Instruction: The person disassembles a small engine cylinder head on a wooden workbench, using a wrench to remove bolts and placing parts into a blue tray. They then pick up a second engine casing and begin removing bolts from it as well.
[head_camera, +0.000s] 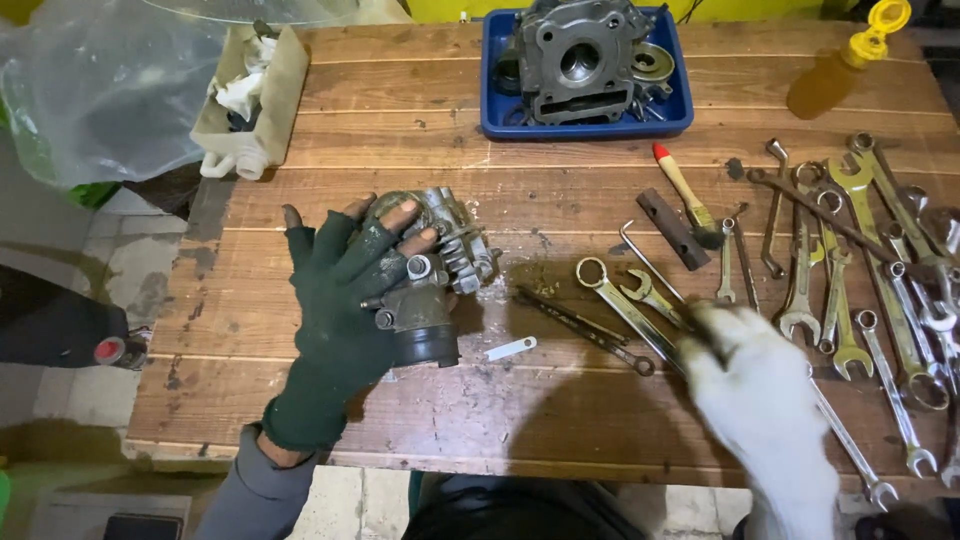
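A wooden bench (400, 130) seen from above. On its left part, the left hand (335, 300), in a dark green fingerless glove, lies with fingers spread over a small grey engine part (440, 270), pressing it to the planks. Right of it lie loose spanners (625, 310). The right hand (750, 385), white-gloved and blurred, is among them; its grip cannot be made out. More spanners (870, 260) fill the right edge.
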